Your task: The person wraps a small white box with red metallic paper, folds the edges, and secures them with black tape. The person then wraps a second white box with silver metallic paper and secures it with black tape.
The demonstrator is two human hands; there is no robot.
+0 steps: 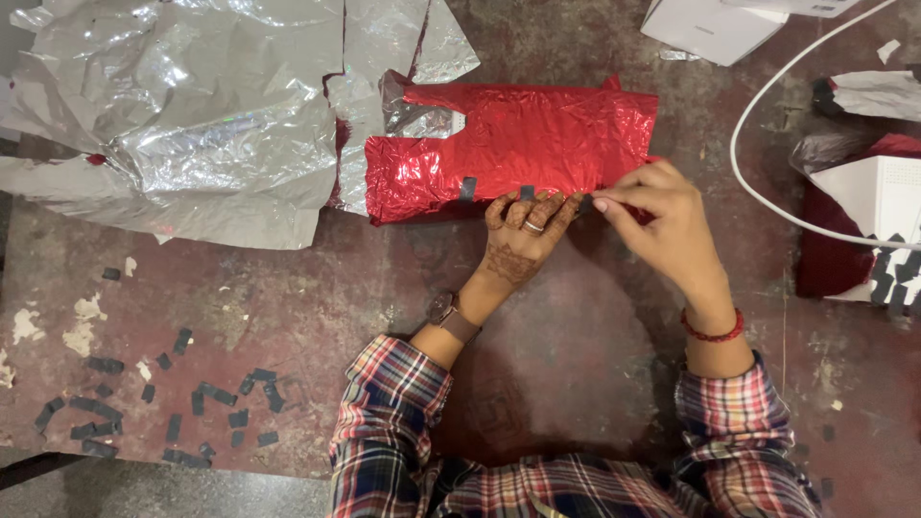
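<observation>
A flat parcel wrapped in crinkled red foil (518, 139) lies on a worn brown table (288, 297). Small dark tape strips (467, 188) sit along its near edge. My left hand (523, 235) presses its fingertips on that near edge, fingers spread, with a ring and a wristwatch on it. My right hand (657, 216) pinches a small dark tape piece (585, 202) against the foil edge just right of the left fingers. A red thread bracelet circles the right wrist.
Crumpled silver foil sheets (192, 115) cover the far left. Several dark tape pieces (182, 408) are scattered near left. A white box (710, 24), a white cable (767, 192) and a white box with dark strips (878, 206) stand at right.
</observation>
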